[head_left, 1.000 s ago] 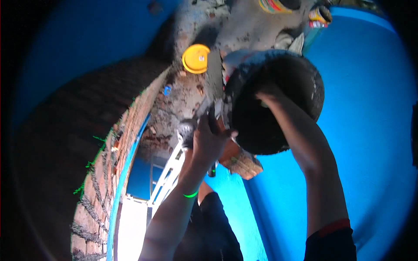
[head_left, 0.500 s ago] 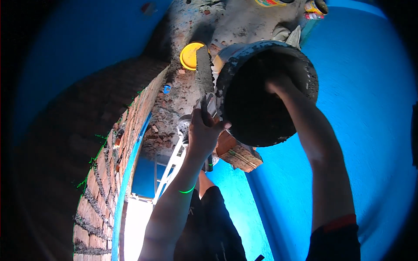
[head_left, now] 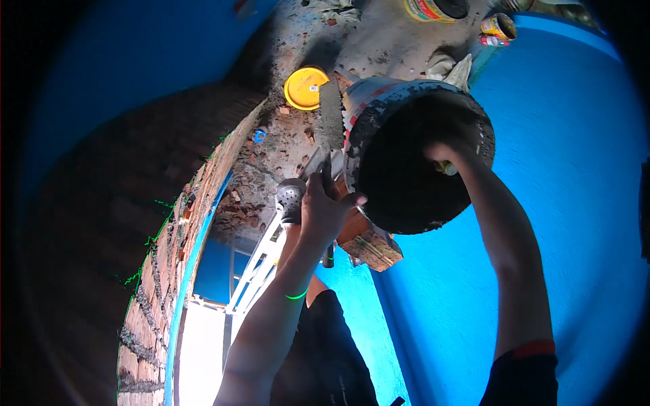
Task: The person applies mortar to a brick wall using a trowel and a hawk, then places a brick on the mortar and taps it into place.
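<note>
Blue wall (head_left: 569, 223) fills the right side, and a brick wall (head_left: 169, 271) curves down the left, with a rubble-strewn floor (head_left: 284, 149) between them running up toward the top edge. Front and centre is the big one: a dark, mortar-crusted bucket (head_left: 406, 162), tipped so its mouth faces the camera, held up between both arms. The right hand (head_left: 443, 150) is hooked over the far rim, fingers curled tight around the edge, the wrist inside the mouth. The left hand (head_left: 325, 210) is pressed against the near side of the bucket's wall, thumb spread wide and fingers gripping, though whether they also pinch the grey tool handle (head_left: 291, 199) just beside it, I cannot tell. Behind that hand sits a brick block (head_left: 371, 247), and a white ladder (head_left: 261, 260) slants below. Up by the top edge of the floor lies a yellow lid (head_left: 306, 87), close to the bucket's base. For a clean tilt, I'd judge the rim grip needs to stay firm while the left palm supports the weight low, keeping the mouth steady and the load from sliding out in one lump.
</note>
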Available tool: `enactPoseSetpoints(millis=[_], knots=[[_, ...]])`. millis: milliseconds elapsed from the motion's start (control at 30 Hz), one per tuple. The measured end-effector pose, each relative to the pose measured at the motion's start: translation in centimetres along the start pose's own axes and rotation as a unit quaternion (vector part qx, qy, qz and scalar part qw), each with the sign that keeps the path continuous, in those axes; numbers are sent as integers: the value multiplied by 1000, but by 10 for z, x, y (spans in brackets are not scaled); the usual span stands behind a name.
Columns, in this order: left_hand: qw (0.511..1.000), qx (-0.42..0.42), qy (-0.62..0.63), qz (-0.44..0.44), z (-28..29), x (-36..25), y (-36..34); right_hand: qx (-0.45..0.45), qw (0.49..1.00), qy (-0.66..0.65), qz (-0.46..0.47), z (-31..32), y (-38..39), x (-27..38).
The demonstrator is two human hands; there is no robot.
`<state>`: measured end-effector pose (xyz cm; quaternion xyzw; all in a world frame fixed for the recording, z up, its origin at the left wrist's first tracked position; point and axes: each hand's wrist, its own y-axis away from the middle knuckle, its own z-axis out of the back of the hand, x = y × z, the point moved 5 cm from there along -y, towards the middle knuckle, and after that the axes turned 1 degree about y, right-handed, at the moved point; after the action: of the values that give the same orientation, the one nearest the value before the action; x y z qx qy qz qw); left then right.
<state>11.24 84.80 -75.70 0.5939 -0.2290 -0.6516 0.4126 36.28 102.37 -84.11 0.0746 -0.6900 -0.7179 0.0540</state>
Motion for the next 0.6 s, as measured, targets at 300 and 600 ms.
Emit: enactPoseSetpoints(millis=[300,600], knots=[[999,-8,-11,-39,-1,3,-4,-63,992,63,95,-60,-20,24],[1000,10,13,-16,-2,5,-4,-129,976,-174,2,15,9,-11]])
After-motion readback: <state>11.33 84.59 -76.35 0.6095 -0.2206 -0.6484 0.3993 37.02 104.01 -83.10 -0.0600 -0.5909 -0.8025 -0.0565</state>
